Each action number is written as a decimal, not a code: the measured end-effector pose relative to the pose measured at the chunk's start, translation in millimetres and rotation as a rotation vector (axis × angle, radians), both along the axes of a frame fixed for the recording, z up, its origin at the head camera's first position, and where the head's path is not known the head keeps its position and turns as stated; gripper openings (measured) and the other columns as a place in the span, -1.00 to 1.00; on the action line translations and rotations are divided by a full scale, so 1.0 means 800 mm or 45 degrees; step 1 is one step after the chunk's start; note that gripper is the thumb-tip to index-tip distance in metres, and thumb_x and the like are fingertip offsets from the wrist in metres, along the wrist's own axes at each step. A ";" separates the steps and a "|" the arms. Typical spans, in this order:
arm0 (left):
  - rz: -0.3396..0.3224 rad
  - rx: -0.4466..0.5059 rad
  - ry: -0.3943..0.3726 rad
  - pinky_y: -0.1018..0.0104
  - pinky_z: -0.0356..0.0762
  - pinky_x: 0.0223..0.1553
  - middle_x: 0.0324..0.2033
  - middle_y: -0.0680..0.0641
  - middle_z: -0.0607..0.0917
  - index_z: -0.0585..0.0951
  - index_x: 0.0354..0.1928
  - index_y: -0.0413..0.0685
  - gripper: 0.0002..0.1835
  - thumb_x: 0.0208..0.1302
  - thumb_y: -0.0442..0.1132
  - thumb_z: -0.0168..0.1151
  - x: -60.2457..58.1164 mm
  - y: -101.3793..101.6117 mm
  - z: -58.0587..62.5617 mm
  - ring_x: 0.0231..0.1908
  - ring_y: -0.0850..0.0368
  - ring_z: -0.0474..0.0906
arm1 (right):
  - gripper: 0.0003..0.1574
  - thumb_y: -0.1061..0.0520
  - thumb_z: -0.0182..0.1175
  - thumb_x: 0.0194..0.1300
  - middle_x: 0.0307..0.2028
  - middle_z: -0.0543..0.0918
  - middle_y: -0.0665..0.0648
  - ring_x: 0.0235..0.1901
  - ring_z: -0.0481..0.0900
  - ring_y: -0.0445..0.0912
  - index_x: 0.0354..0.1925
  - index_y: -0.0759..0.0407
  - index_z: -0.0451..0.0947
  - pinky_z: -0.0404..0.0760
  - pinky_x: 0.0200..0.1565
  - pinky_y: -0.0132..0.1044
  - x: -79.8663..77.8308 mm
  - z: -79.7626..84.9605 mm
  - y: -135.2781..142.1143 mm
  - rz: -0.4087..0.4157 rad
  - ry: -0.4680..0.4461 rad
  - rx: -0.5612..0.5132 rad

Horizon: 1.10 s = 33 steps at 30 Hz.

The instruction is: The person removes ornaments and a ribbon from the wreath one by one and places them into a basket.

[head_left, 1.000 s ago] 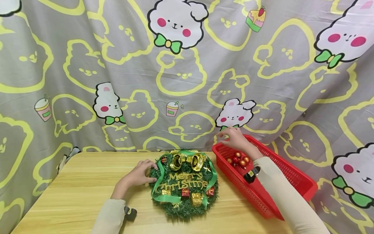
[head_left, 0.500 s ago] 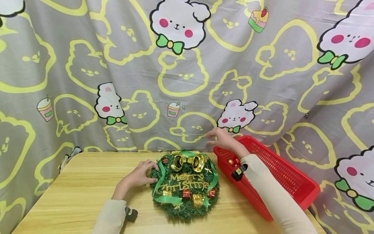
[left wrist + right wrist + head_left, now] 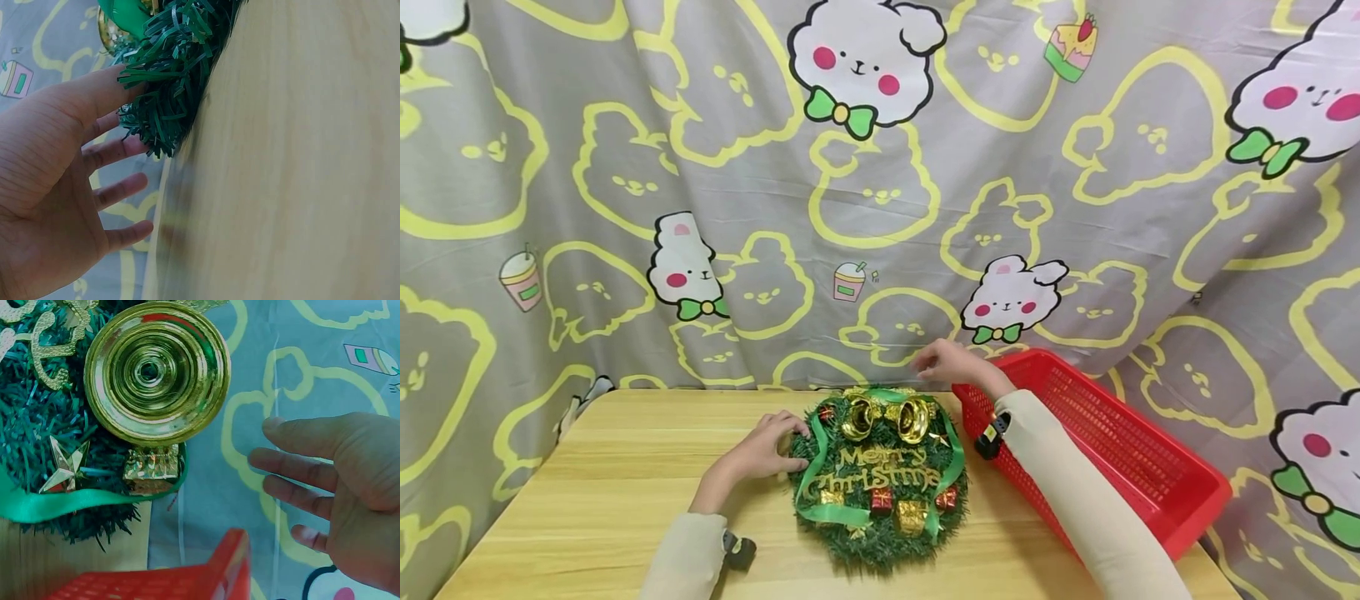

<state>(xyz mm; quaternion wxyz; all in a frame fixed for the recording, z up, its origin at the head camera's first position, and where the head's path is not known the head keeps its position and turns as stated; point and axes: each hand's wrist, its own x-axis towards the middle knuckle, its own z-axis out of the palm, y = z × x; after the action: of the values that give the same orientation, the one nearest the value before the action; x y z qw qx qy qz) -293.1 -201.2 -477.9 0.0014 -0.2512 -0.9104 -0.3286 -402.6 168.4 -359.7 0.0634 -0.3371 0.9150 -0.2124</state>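
Note:
A round green tinsel wreath (image 3: 874,546) lies on the table, with gold "Merry Christmas" lettering (image 3: 880,471) across its middle. Two gold bells (image 3: 913,419) sit at its top, and a green ribbon (image 3: 957,467) runs along its sides. Small red and gold gift boxes (image 3: 912,517) line the lower part. My left hand (image 3: 766,447) touches the wreath's left edge; in the left wrist view its thumb and nearer fingers reach the tinsel (image 3: 172,94), the others extended. Beyond the bells, my right hand (image 3: 947,362) hovers with relaxed fingers and holds nothing.
A long red plastic basket (image 3: 1120,433) stands at the right, under my right forearm; the sleeve hides part of its inside. A grey curtain (image 3: 880,275) with cartoon animals hangs right behind the wooden table (image 3: 647,467).
My right hand has moved left and slightly down, from over the basket's far end toward the wreath's top. The left hand stays at the wreath's edge. My forearm now hides the basket's red and gold balls.

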 end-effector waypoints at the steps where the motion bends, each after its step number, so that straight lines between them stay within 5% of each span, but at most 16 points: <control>1: 0.001 0.000 -0.001 -0.22 0.41 0.15 0.07 -0.02 0.55 0.58 -0.02 0.11 -0.62 0.19 -0.06 0.51 0.000 0.000 0.000 0.15 -0.13 0.35 | -0.74 0.25 0.29 0.37 -0.05 0.77 0.29 -0.12 0.73 -0.01 0.00 0.27 0.72 0.71 -0.04 -0.14 -0.002 -0.002 -0.002 0.017 -0.019 0.012; 10: 0.000 -0.001 0.003 -0.27 0.39 0.17 0.07 0.00 0.55 0.58 -0.01 0.11 -0.62 0.20 -0.05 0.50 0.000 0.002 -0.002 0.17 -0.15 0.34 | -0.69 0.28 0.27 0.38 -0.09 0.78 0.22 -0.15 0.72 -0.08 0.06 0.34 0.68 0.71 -0.09 -0.21 -0.009 -0.012 -0.010 0.025 -0.178 0.109; 22: 0.009 0.004 -0.008 -0.31 0.38 0.20 0.08 0.00 0.56 0.57 -0.01 0.12 -0.63 0.20 -0.07 0.50 -0.001 0.001 -0.002 0.19 -0.16 0.34 | -0.77 0.31 0.35 0.30 -0.13 0.80 0.10 -0.16 0.70 -0.13 -0.08 0.16 0.77 0.71 -0.07 -0.22 -0.004 -0.011 -0.011 -0.049 -0.185 0.302; 33: 0.014 -0.002 -0.010 -0.27 0.39 0.20 0.07 0.02 0.55 0.57 -0.01 0.12 -0.63 0.20 -0.06 0.50 0.000 0.001 -0.001 0.18 -0.13 0.35 | -0.88 0.28 0.42 0.24 -0.25 0.80 0.05 -0.31 0.66 -0.20 -0.22 0.13 0.79 0.67 -0.23 -0.32 -0.010 -0.023 -0.006 -0.072 -0.171 0.321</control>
<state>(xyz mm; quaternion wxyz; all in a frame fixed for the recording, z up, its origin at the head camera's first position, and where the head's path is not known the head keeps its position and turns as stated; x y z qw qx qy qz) -293.1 -200.6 -478.5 -0.0008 -0.2451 -0.9120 -0.3288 -410.5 163.9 -377.9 0.1603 -0.2855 0.9373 -0.1194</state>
